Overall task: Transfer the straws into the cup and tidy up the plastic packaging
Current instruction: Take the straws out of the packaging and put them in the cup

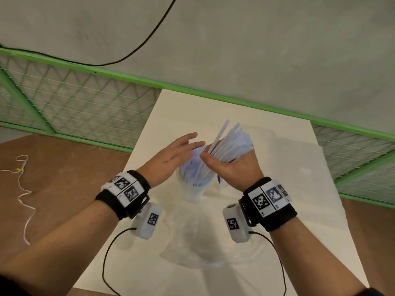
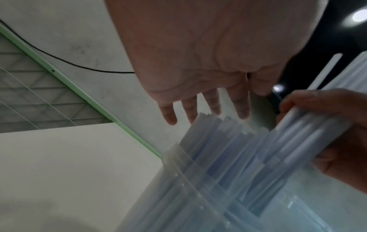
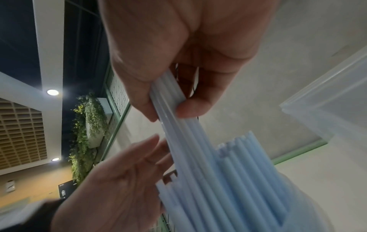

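Observation:
A clear plastic cup (image 1: 195, 190) stands mid-table with several pale blue-white straws (image 1: 197, 167) leaning in it. My right hand (image 1: 224, 161) grips a bundle of straws (image 1: 229, 144) above the cup, thumb and fingers curled round them (image 3: 168, 100). My left hand (image 1: 181, 148) hovers just left of the bundle with fingers straight and spread (image 2: 206, 103), its palm toward the straws in the cup (image 2: 222, 141). The clear plastic packaging (image 1: 205, 242) lies flat on the table in front of the cup, between my wrists.
The white table (image 1: 277, 150) is small, with its edges close on all sides. A green mesh fence (image 1: 85, 99) runs behind it along a grey wall. A black cable (image 1: 149, 37) hangs on the wall. A white cord (image 1: 23, 189) lies on the brown floor at left.

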{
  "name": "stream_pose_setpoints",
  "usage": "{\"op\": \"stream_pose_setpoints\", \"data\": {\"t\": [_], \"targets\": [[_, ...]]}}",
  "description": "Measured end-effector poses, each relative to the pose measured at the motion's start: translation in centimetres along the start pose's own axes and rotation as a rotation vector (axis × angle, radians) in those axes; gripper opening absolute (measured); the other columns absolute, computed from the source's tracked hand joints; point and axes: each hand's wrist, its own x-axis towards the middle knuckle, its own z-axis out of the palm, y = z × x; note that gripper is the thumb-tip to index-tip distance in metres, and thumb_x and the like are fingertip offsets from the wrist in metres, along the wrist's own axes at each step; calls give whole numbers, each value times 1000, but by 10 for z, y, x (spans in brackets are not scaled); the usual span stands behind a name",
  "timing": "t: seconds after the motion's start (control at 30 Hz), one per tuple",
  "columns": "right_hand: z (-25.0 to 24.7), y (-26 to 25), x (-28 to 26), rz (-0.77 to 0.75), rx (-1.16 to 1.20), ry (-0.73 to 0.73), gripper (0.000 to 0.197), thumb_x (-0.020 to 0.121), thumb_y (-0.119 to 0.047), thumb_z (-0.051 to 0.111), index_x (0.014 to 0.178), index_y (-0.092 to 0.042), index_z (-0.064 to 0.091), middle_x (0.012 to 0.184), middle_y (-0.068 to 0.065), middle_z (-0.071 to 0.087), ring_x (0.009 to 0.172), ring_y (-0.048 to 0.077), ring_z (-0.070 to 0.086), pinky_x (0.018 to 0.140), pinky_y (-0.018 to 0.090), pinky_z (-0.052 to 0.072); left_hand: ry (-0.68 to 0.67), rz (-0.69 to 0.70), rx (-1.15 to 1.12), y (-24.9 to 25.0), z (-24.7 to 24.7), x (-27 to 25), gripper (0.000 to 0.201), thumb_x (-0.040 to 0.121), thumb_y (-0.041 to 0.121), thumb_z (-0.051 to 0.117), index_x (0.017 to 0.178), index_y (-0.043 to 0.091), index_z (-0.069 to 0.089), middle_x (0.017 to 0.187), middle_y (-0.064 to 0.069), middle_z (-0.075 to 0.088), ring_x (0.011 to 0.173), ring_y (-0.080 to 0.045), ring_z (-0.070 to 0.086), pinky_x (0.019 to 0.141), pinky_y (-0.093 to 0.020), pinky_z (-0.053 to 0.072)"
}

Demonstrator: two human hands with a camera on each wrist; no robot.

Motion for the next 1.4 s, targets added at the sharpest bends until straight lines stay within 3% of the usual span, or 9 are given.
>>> {"op": "stream_pose_setpoints", "data": {"t": [0.17,0.33,0.53,0.7,0.87,0.93,1.03,1.23,1.4], "targets": [[8,4,-5,45,83,-32,25,81,-30,77,84,-5,74,77,14,74,72,29,73,62,50,57,-30,80,499,-17,12,-16,78,74,62,68,143,51,32,159,25,3,147,-2,11,119,-41,18],[13,16,-7,133,57,-77,26,77,-33,79,88,-11,73,82,7,73,76,17,72,67,42,57,70,113,302,-19,14,-8,55,90,32,67,140,38,46,158,17,22,144,3,21,118,-41,28],[21,30,-1,63,-126,-85,58,62,-57,73,111,-35,51,105,-27,44,109,20,49,92,42,47,202,68,242,-13,25,-17,67,76,52,70,137,41,47,150,23,35,138,1,34,112,-51,33],[16,28,4,140,-272,-222,89,52,-76,69,128,-33,51,126,-21,41,125,10,35,105,30,35,390,62,132,-7,39,-23,60,70,50,73,126,41,54,136,25,51,136,-3,39,110,-54,34],[-6,7,3,82,-47,-255,89,52,-58,88,127,-51,40,134,-18,44,127,5,42,103,31,42,351,72,172,11,39,-27,73,77,45,73,141,41,38,128,24,59,125,4,49,109,-52,31],[-14,0,-2,47,19,-198,97,59,-47,90,138,-40,35,141,-21,41,126,0,44,99,21,42,348,73,210,18,38,-28,80,81,49,69,146,48,23,130,28,56,126,3,47,110,-42,28],[-17,-5,-15,-26,102,-98,80,79,-35,74,145,-26,31,144,-16,44,127,7,49,101,25,44,332,104,239,29,40,-28,76,84,53,61,142,61,12,134,31,50,127,-2,46,108,-36,26],[0,0,-32,-62,24,5,44,99,-18,55,141,-22,42,124,-8,63,114,4,60,97,34,50,406,176,316,32,45,-26,59,91,35,59,135,64,31,121,49,47,104,2,53,103,-39,38],[4,-2,-30,-74,6,62,69,95,-8,61,139,-47,26,131,-9,59,117,3,58,95,17,48,480,107,255,27,44,-28,74,88,28,70,133,69,29,98,26,61,101,-12,55,100,-37,45]]}}
